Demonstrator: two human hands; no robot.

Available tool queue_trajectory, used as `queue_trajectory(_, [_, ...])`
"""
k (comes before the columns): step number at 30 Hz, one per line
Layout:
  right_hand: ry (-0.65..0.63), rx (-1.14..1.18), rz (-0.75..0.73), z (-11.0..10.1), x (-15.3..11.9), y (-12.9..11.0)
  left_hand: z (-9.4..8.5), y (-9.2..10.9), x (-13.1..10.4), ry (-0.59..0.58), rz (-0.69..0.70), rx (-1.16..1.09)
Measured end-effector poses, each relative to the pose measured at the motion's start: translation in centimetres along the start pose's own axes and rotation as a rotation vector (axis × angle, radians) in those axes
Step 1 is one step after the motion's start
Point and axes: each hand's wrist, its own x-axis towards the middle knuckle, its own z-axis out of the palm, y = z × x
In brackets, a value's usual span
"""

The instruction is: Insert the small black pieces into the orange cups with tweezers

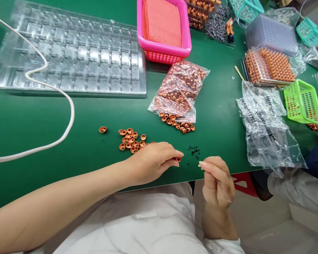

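My left hand (153,160) rests low over the green table, its thumb and fingers pinching a small copper-coloured ring-shaped cup (178,159). To the right, my right hand (218,180) is raised at the table's front edge with thumb and forefinger pressed together; whatever is between the tips is too small to make out. Tiny black pieces (194,152) lie scattered between the two hands. Behind my left hand sits a loose group of copper-coloured cups (131,139), and one single cup (102,129) lies apart on the left.
A clear bag of copper cups (178,88) spills some onto the table. Behind it stands a pink basket (164,54); clear plastic trays (76,53) are at left, crossed by a white cable (71,109). Plastic bags (265,127) and a green basket (303,102) lie right, near another person's sleeve (296,190).
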Motion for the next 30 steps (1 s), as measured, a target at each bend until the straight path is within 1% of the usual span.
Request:
queue_trajectory(2, [-0.038, 0.022, -0.024, 0.3, 0.3, 0.1, 0.1, 0.1, -0.1, -0.009, 0.024, 0.002])
queue_trajectory(4, [-0.110, 0.012, -0.084, 0.7, 0.5, 0.3, 0.3, 0.2, -0.1, -0.012, 0.053, 0.009])
queue_trajectory(6, [-0.156, -0.018, -0.145, 0.8, 0.5, 0.6, 0.7, 0.1, -0.2, 0.007, 0.091, 0.012])
queue_trajectory(8, [-0.182, -0.036, -0.186, 0.9, 0.2, 1.0, 1.1, -0.1, -0.3, 0.044, 0.138, 0.006])
queue_trajectory(10, [-0.204, -0.045, -0.235, 0.8, 0.0, 1.3, 1.3, 0.0, -0.3, 0.057, 0.162, 0.002])
queue_trajectory(15, [-0.240, -0.089, -0.367, 0.3, 0.3, 1.1, 0.7, 0.9, -0.2, -0.066, 0.082, 0.018])
queue_trajectory(17, [-0.253, -0.097, -0.393, 0.1, 0.8, 0.9, 0.6, 1.2, -0.2, -0.068, 0.079, 0.014])
queue_trajectory(22, [-0.244, -0.097, -0.455, 0.0, 1.5, 0.6, 0.7, 1.4, -0.2, -0.026, 0.121, -0.009])
queue_trajectory(27, [-0.264, -0.097, -0.465, -0.1, 1.6, 0.7, 0.8, 1.4, -0.2, -0.046, 0.087, -0.045])
queue_trajectory(30, [-0.256, -0.092, -0.485, -0.2, 1.6, 0.7, 0.9, 1.4, -0.3, -0.034, 0.086, -0.079])
